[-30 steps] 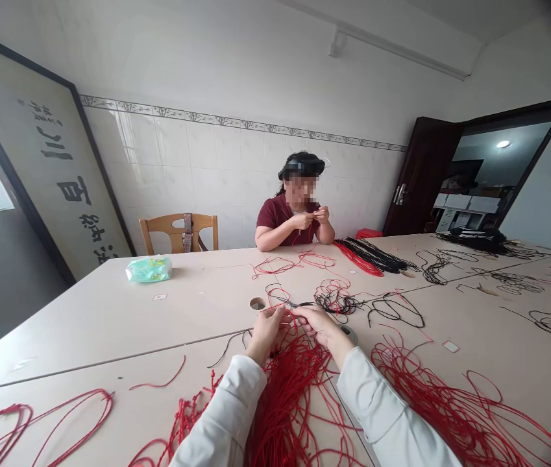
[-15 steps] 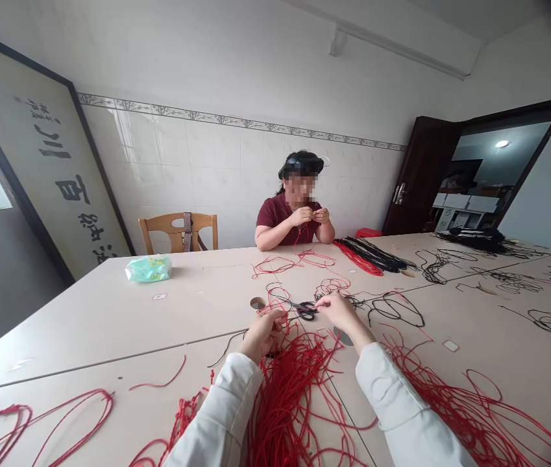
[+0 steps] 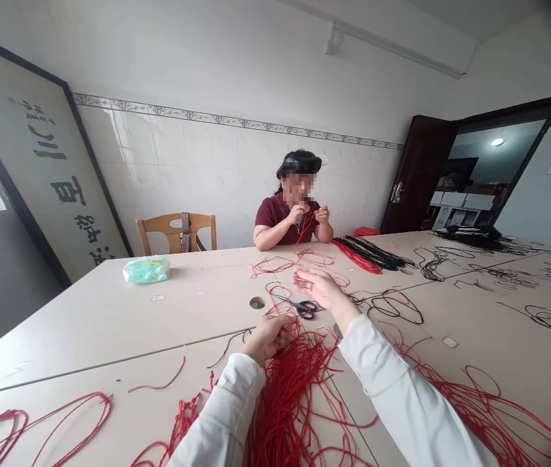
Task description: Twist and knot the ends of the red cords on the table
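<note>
My left hand (image 3: 272, 337) is closed around a red cord (image 3: 296, 327), just above the near end of a thick bundle of red cords (image 3: 294, 395). Raised over the table, farther forward, is my right hand (image 3: 322, 288). Its fingers point left and are slightly blurred; a thin red strand seems to be pinched at their tips. Black-handled scissors (image 3: 306, 310) lie between and just beyond my hands, their blades pointing left. Thin red and black cord loops surround them.
Across the table sits a co-worker (image 3: 294, 217) handling red cord. Black cord bundles (image 3: 372, 253) lie at the back right, more red cords (image 3: 474, 408) at the near right. A tissue pack (image 3: 146, 270) stands at the left. A round hole (image 3: 257, 303) opens in the tabletop.
My right hand has moved up and left, away from beside the scissors, which are now more fully visible. My left hand has shifted slightly right, still gripping cord.
</note>
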Motion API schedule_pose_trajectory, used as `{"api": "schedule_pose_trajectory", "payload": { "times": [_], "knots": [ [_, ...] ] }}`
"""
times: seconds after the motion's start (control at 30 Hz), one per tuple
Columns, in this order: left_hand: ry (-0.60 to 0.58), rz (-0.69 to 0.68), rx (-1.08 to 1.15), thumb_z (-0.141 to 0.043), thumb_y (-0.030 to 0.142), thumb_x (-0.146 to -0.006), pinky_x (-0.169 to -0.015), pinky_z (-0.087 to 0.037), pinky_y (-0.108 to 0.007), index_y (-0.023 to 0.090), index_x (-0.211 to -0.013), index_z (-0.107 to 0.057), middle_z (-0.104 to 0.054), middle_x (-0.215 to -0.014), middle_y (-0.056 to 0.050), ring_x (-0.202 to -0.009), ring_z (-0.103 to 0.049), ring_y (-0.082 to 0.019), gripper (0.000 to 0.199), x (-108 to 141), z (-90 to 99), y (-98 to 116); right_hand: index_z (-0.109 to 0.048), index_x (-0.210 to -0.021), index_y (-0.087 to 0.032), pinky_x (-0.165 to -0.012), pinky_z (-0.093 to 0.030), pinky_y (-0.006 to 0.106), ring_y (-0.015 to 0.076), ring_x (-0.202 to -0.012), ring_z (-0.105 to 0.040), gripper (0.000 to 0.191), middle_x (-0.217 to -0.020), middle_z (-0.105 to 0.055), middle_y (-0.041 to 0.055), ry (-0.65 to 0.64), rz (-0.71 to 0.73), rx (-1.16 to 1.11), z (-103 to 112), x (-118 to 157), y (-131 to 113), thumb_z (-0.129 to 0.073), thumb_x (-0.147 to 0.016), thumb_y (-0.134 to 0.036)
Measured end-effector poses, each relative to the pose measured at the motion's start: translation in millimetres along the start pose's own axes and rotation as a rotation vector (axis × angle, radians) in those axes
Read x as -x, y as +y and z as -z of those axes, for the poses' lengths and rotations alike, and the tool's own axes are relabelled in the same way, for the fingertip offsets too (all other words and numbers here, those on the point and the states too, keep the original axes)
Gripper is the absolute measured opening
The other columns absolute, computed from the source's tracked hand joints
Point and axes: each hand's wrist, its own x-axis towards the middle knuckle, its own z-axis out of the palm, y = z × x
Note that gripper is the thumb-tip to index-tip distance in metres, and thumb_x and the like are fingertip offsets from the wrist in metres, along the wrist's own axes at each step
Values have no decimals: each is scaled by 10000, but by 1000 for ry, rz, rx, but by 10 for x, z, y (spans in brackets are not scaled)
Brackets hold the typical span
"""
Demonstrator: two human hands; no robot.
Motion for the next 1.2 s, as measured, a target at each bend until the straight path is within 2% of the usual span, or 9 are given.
{"api": "schedule_pose_trajectory", "payload": {
  "times": [0.17, 0.37, 0.53, 0.6, 0.7, 0.8, 0.93, 1.03, 1.2],
  "knots": [
    [2, -19, -11, -584, 302, -917, -715, -565, -345, 139, -1133, -591, -636, -1067, -74, -852, -642, -176, 271, -1, 2, -16, -679, -850, -137, -605, -518, 263, 159, -631, -668, 238, -734, -721, 57, -395, -100, 203, -403, -82, -153, -772, -636, -183],
    [-17, -69, -7, -576, 270, -926, -463, -463, -187, 118, -951, -607, -607, -772, 9, -536, -536, -69, 157, 35, -28, -28, -661, -739, -151, -430, -403, 218, 130, -429, -570, 159, -611, -712, 15, -593, -178, 527, -524, -120, -214, -709, -610, -74],
    [-27, -82, 19, -573, 257, -927, -417, -412, -164, 116, -921, -600, -582, -729, 25, -485, -485, -51, 143, 42, -24, -28, -660, -666, -139, -505, -425, 199, 124, -558, -599, 99, -596, -671, -17, -574, -129, 705, -449, -172, -101, -711, -674, -54],
    [-24, -78, 35, -574, 268, -926, -449, -446, -179, 118, -942, -603, -595, -761, 13, -523, -519, -64, 154, 38, -18, -28, -669, -768, -124, -584, -484, 224, 131, -667, -623, 45, -744, -680, -3, -527, -120, 747, -343, -156, 4, -704, -780, -150],
    [-11, -71, 63, -576, 284, -925, -497, -486, -207, 120, -975, -605, -611, -807, -2, -580, -559, -84, 175, 33, -14, -25, -641, -1007, -122, -682, -549, 307, 162, -809, -644, 199, -991, -659, 42, -471, -161, 781, -154, -96, 172, -608, -910, -293],
    [-3, -64, 99, -584, 275, -918, -431, -419, -170, 114, -926, -603, -604, -767, 7, -507, -503, -58, 162, 35, -20, -12, -614, -1092, -131, -695, -558, 322, 164, -830, -645, 243, -1045, -646, 63, -447, -212, 781, -3, -41, 296, -590, -924, -305],
    [0, -50, 162, -612, 340, -872, -330, -203, -133, 96, -784, -590, -623, -706, -27, -387, -357, -5, 260, 43, -31, 8, -628, -975, -121, -583, -516, 252, 111, -662, -604, 190, -868, -643, 19, -449, -218, 723, 91, -2, 348, -593, -921, -300],
    [-3, -43, 193, -650, 350, -822, -334, -164, -124, 98, -765, -589, -636, -698, -46, -377, -348, 4, 265, 41, -37, 10, -650, -858, -121, -468, -379, 196, 62, -480, -462, 124, -650, -580, -40, -450, -198, 645, 112, 33, 332, -650, -851, -245],
    [-24, -37, 215, -685, 254, -779, -340, -143, -120, 98, -786, -593, -629, -685, -42, -379, -350, 1, 181, 33, -44, -2, -669, -763, -134, -460, -280, 210, 64, -464, -390, 97, -533, -522, -60, -405, -183, 524, 133, 111, 322, -669, -706, -211]
  ]
}}
